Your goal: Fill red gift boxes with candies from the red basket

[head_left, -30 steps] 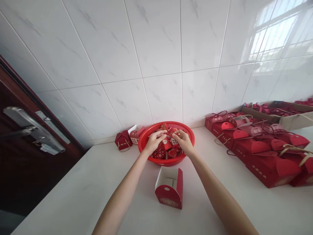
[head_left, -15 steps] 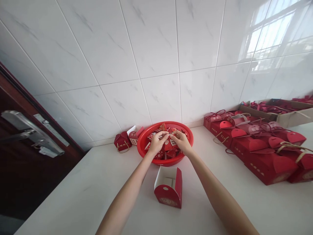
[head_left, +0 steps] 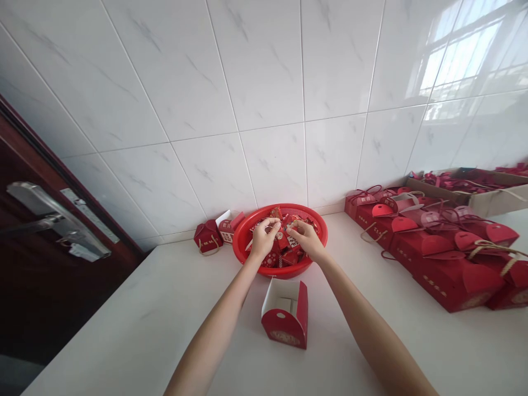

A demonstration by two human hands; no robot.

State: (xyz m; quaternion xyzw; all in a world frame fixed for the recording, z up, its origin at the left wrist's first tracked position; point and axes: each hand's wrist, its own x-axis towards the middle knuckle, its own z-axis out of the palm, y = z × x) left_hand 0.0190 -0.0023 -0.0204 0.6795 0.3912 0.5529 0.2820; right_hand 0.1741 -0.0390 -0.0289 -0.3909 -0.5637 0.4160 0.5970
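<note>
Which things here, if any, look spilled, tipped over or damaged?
Nothing stands out. The open box stands upright in front of the red basket, whose wrapped pieces lie inside it, with none seen spilled on the counter. The closed boxes at the right are packed close, their cord handles lying loosely.

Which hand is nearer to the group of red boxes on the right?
Right. The right hand is over the right part of the basket, to the left of the boxes; the left hand is over its left part, farther off.
</note>
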